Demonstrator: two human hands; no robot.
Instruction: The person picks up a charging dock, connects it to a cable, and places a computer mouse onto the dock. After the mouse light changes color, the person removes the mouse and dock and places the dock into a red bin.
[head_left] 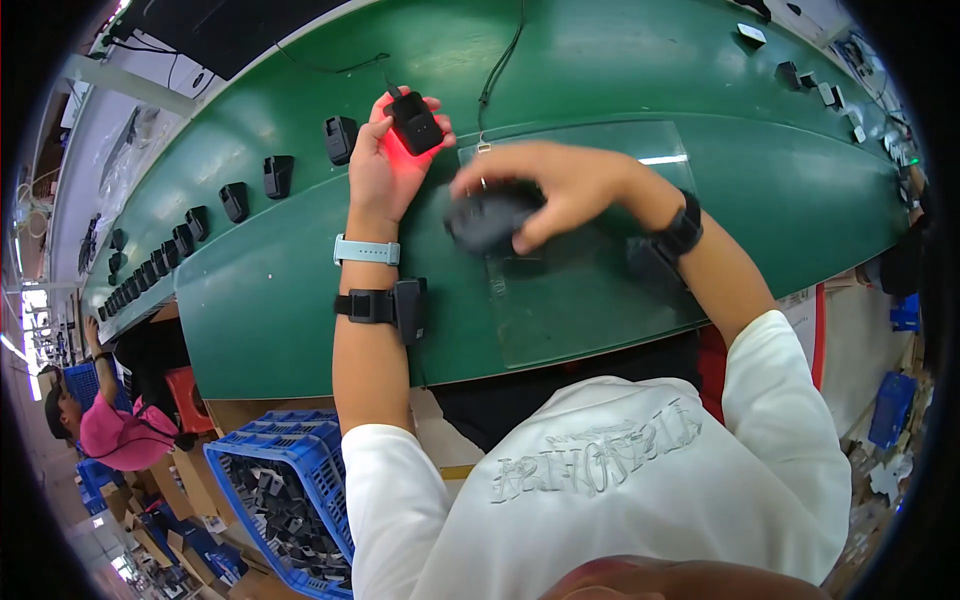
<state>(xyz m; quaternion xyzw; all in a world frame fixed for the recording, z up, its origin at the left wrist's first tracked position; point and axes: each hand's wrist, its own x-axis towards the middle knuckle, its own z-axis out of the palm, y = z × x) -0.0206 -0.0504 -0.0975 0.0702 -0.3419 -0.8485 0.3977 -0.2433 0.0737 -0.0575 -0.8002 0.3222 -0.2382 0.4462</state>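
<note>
My left hand (383,165) is raised over the green bench, palm up, with its fingers curled round a small black box-shaped device (416,124). A cable joins the device's far end, and red light glows on the palm and fingers beneath it. To the right, my right hand (565,185) grips a dark rounded object (490,217) between thumb and fingers, above the left part of a clear sheet (590,300). Motion smears this object, so its kind cannot be made out. Left of my left hand stands a similar black device (340,140).
A row of black devices (234,202) curves along the bench's left edge. A hanging cord (500,65) reaches the sheet's far edge. Small items (827,94) lie at the far right. Below left stands a blue crate (330,455) of dark parts; a person in pink (120,430) is beyond.
</note>
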